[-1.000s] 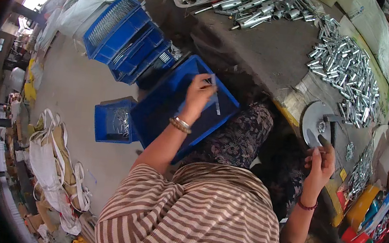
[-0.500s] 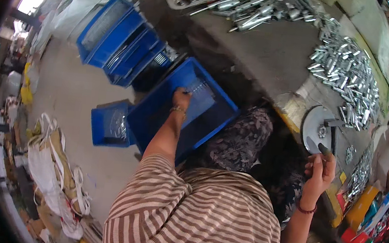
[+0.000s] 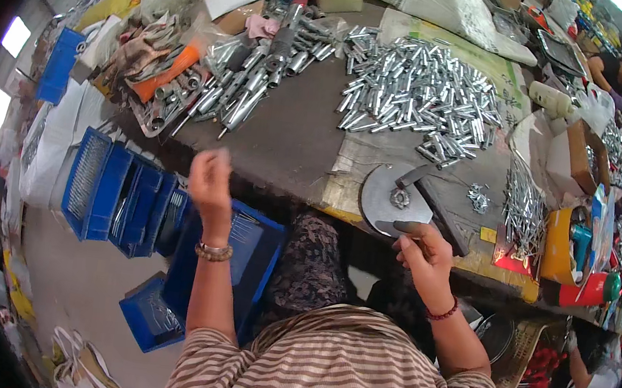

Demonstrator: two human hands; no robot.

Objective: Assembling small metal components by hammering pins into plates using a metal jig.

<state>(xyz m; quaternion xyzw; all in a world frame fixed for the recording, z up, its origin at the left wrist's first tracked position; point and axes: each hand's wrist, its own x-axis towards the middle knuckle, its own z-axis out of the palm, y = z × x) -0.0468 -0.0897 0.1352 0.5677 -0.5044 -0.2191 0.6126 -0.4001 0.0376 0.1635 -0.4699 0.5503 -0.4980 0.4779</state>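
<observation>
My left hand is raised over the far edge of a large blue bin. Motion smears its fingers, so whether it holds anything is unclear. A few thin metal rods lie inside that bin. My right hand is at the table's front edge, thumb and fingers drawn together by a dark grey piece. I cannot tell if this piece is held or worn on a finger. Just beyond is a round grey metal plate with a small toothed ring on it and a dark metal bar beside it.
Shiny metal sleeves are heaped on the table. Sockets and long tools lie left of them, thin rods to the right. Stacked blue bins and a small blue bin stand at left. Another person is at far right.
My left hand has come up out of the large blue bin toward the table. The view has turned, so the table fills more of it. My right hand stays near the round plate.
</observation>
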